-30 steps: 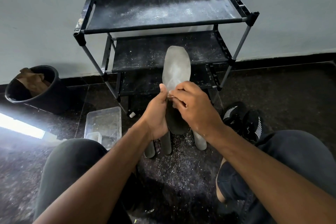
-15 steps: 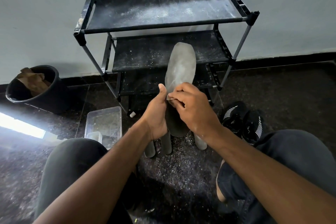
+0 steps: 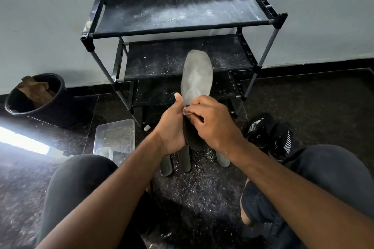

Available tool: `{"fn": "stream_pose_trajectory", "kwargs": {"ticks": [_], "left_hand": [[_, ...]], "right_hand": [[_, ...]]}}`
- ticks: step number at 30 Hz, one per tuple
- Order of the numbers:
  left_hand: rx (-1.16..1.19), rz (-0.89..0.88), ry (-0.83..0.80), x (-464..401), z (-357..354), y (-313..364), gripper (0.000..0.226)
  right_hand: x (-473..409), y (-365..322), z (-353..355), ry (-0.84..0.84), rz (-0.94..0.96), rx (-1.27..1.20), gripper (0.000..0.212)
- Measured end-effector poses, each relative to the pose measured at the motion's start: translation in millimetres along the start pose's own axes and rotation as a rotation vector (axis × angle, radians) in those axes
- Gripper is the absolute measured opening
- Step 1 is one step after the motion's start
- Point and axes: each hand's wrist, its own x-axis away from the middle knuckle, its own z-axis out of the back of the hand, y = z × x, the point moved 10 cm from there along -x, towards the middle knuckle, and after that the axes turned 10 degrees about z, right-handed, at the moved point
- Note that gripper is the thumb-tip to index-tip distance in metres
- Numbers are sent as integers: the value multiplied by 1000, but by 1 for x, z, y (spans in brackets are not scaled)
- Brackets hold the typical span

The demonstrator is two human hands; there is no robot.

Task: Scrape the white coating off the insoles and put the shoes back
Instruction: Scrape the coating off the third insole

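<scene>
A: Start at your far left — what's there?

B: A black bin sits against the wall with crumpled brown paper in it. A bright strip of light lies on the dark floor just below it.

A: And nearer your left knee?

B: A clear plastic tub rests on the floor, with a smaller clear piece inside its near corner. White flecks dust the floor around it.

A: What's your left hand doing?

B: Your left hand grips the insole from its left edge, thumb up along the side, fingers curled behind it. The insole stands nearly upright in front of the black shoe rack, its upper part grey-white with coating, its lower part dark.

A: And your right hand?

B: Your right hand is curled at the insole's middle, fingertips pressed to its surface where the pale and dark parts meet. Something small and pale shows at the fingertips — I can't tell whether it's a tool or a nail.

A: Anything below your hands?

B: Three more insoles lie on the floor, partly hidden under your hands, among white scrapings.

A: And to the right?

B: A pair of black shoes with white stripes sits on the floor beside your right knee. The rack's shelves carry white dust.
</scene>
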Motion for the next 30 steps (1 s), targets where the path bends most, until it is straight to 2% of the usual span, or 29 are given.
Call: {"fn": "stream_pose_trajectory", "kwargs": {"ticks": [5, 8, 12, 17, 20, 25, 27, 30], "left_hand": [[-18, -53, 42, -3, 13, 15, 94], [14, -60, 59, -5, 15, 11, 85], [-88, -88, 126, -1, 13, 8, 75], [-18, -173, 228, 2, 27, 23, 72], [-17, -153, 260, 3, 29, 20, 70], [-66, -133, 205, 5, 13, 11, 63], [-39, -157, 197, 6, 12, 16, 63], [-23, -166, 214, 6, 16, 20, 63]], "right_hand": [[5, -7, -22, -180, 21, -80, 13], [1, 3, -16, -182, 29, 62, 11], [2, 18, -15, -198, 14, 233, 11], [14, 26, -45, -417, -79, 167, 12], [8, 23, -28, -293, -23, 221, 8], [0, 22, -4, -124, -12, 295, 10], [1, 24, -5, -125, -27, 278, 9], [5, 22, -16, -214, -22, 235, 8]]}}
